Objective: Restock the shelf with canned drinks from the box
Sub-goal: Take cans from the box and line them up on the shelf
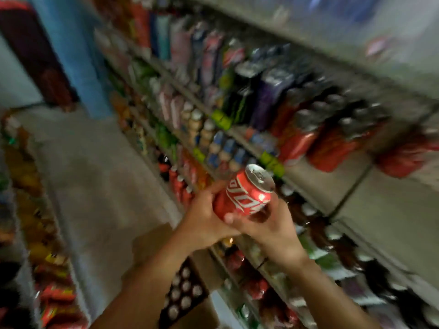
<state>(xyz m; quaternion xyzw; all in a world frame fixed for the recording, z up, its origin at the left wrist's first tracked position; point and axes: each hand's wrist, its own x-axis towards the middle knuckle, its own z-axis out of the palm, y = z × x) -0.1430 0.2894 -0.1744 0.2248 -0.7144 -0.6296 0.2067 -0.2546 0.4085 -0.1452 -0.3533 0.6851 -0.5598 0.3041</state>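
Head view, heavily motion-blurred; labels beyond unreadable. Open box [187, 295] of can tops at bottom edge, partly hidden by left forearm. Left hand [204, 219] and right hand [268, 224] both wrapped round red can [247, 193], tilted, just off shelf [316, 184] front edge. Red cans [330, 143] standing farther along.

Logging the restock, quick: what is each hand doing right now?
Left hand: grips the red can from the left side.
Right hand: holds the same can from below, thumb across its front.
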